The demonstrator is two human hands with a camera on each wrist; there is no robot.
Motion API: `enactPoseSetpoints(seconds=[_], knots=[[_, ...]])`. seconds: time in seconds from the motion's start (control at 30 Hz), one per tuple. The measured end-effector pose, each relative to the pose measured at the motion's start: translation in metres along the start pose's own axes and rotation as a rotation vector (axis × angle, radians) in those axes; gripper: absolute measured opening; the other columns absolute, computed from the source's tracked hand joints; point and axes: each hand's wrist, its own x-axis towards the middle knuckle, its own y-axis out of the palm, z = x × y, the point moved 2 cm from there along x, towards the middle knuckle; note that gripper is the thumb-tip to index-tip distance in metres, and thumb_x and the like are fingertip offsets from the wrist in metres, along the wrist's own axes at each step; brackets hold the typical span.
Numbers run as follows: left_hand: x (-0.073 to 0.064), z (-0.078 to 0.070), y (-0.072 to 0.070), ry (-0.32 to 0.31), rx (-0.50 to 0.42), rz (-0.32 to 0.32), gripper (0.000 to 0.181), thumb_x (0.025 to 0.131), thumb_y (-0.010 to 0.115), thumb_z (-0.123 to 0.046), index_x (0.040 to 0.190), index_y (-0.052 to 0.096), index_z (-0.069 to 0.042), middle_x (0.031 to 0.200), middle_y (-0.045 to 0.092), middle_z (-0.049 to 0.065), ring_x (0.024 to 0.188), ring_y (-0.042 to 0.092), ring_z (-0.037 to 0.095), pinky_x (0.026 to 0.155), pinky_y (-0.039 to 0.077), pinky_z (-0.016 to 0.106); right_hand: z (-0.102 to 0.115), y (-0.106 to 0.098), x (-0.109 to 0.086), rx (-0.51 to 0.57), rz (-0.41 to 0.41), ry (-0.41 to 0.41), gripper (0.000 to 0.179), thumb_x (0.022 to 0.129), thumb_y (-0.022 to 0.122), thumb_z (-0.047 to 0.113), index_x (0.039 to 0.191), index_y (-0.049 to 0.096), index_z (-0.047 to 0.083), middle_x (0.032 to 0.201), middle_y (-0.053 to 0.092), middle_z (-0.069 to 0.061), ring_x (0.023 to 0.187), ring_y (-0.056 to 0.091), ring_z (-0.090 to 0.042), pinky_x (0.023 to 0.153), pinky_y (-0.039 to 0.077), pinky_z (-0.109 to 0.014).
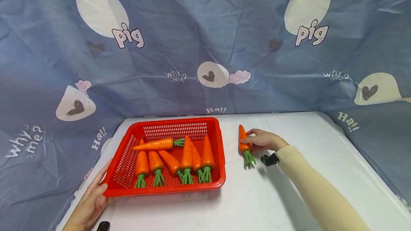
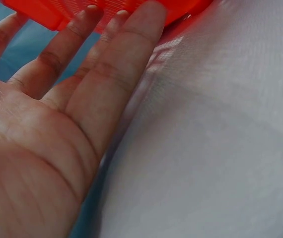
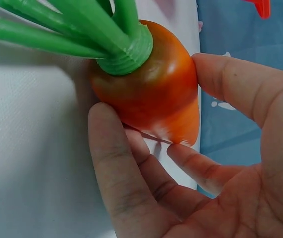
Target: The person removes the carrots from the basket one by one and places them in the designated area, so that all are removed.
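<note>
My right hand [image 1: 261,140] holds a toy carrot [image 1: 244,148] at the white table, right of the basket. The right wrist view shows its fingers [image 3: 116,153] and thumb at opposite sides of the glossy orange body, near the green stalks [image 3: 92,25]. A red plastic basket [image 1: 163,189] has several more orange carrots [image 1: 187,156] in it, one lying across others. At the basket's near left corner is my left hand [image 1: 91,199], touching the rim and side. In the left wrist view, its fingers [image 2: 116,74] look fairly straight against the red plastic.
A white cloth [image 1: 250,202] covers the table. Behind it hangs a blue printed fabric [image 1: 179,27], which also runs down both sides. Small black devices show near both wrists, the right one [image 1: 270,159] above the cloth.
</note>
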Motion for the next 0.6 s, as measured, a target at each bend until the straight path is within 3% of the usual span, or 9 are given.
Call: enactPoseSetpoints(seconds=[0.3, 0.6], knots=[[-0.0002, 0.001, 0.0013, 0.0, 0.005, -0.008, 0.065, 0.106, 0.023, -0.004, 0.162, 0.008, -0.034, 0.149, 0.048, -0.018, 0.128, 0.059, 0.01, 0.097, 0.055, 0.036, 0.0012, -0.0014, 0.0012, -0.055, -0.033, 0.011, 0.063, 0.095, 0.065, 0.029, 0.141, 0.035, -0.003, 0.105, 0.052, -0.013, 0.081, 0.059, -0.016, 0.073, 0.056, -0.025], [-0.0017, 0.0002, -0.0002, -0.03, -0.005, -0.016, 0.065, 0.107, 0.023, -0.006, 0.162, 0.009, -0.037, 0.147, 0.05, -0.018, 0.127, 0.061, 0.011, 0.098, 0.055, 0.036, 0.0054, -0.0051, -0.0048, -0.129, -0.044, 0.023, 0.067, 0.097, 0.063, 0.034, 0.141, 0.035, -0.006, 0.116, 0.053, -0.02, 0.087, 0.062, -0.019, 0.081, 0.058, -0.031]])
